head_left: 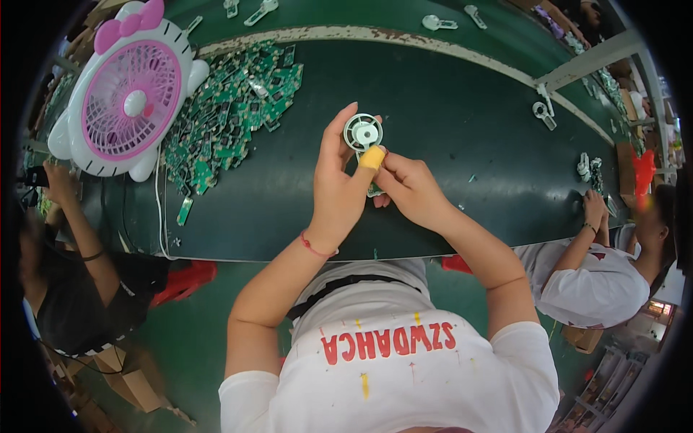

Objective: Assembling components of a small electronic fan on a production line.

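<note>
Over the dark green bench, my left hand [336,189] is closed around a pale mini handheld fan housing [353,133]. Its round, ringed head points away from me. A yellow cover [372,156] wraps the left thumb, which presses on the neck just below the head. From the other side, my right hand [419,193] pinches at the handle with thumb and fingers. Between the hands a bit of the handle's lower end shows, with some green on it. The fingers hide most of the handle, and I cannot make out any small part under the right fingertips.
A heap of green circuit boards [231,108] covers the bench at left, beside a white and pink desk fan [133,105] with a white cable. More fan housings [543,115] lie at right and beyond the metal rail [404,37]. Co-workers sit on both sides.
</note>
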`<act>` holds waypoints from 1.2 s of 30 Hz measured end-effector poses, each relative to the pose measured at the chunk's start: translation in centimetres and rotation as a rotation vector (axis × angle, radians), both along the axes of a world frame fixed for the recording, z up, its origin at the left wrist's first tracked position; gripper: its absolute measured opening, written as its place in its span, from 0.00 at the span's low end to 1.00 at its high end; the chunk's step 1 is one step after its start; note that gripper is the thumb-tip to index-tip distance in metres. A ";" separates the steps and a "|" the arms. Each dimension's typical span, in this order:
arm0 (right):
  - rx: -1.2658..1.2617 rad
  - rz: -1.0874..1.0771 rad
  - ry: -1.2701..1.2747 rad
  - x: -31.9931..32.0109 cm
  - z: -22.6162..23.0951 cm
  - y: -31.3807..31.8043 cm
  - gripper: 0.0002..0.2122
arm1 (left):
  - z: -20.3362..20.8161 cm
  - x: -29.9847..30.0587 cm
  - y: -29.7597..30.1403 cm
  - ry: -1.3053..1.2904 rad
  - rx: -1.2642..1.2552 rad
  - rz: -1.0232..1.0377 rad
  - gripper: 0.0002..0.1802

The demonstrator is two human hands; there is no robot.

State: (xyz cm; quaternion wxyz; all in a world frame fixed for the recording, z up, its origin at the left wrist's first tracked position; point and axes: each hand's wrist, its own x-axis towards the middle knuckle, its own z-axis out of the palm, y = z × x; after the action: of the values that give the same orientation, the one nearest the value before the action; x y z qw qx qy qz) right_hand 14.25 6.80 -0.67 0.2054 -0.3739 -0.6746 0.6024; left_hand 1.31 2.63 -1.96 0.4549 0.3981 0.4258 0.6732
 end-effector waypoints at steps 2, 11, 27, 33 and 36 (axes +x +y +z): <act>-0.160 0.021 0.104 0.2 -1.1 2.0 0.11 | -0.2 -0.1 1.6 -0.042 -0.038 -0.051 0.35; 0.151 -0.188 -0.166 -1.5 -3.0 18.2 0.16 | -5.1 0.2 5.8 0.413 0.048 -0.070 0.21; 0.781 -0.467 0.009 -10.2 -7.0 29.5 0.16 | -4.4 -0.7 5.5 0.651 0.023 -0.186 0.20; 0.565 -0.235 0.113 -3.5 -6.9 20.4 0.10 | -4.5 -1.5 5.2 0.670 0.038 -0.146 0.18; 0.580 -0.150 0.119 0.8 -6.5 15.7 0.08 | -4.3 -0.8 5.3 0.672 0.038 -0.175 0.18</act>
State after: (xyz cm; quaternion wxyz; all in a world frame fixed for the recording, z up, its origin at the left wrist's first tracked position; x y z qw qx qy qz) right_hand 15.09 22.49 -7.14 0.3865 -0.3128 -0.7757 0.3887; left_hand 0.56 7.96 -6.26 0.3379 0.6410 0.5033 0.4708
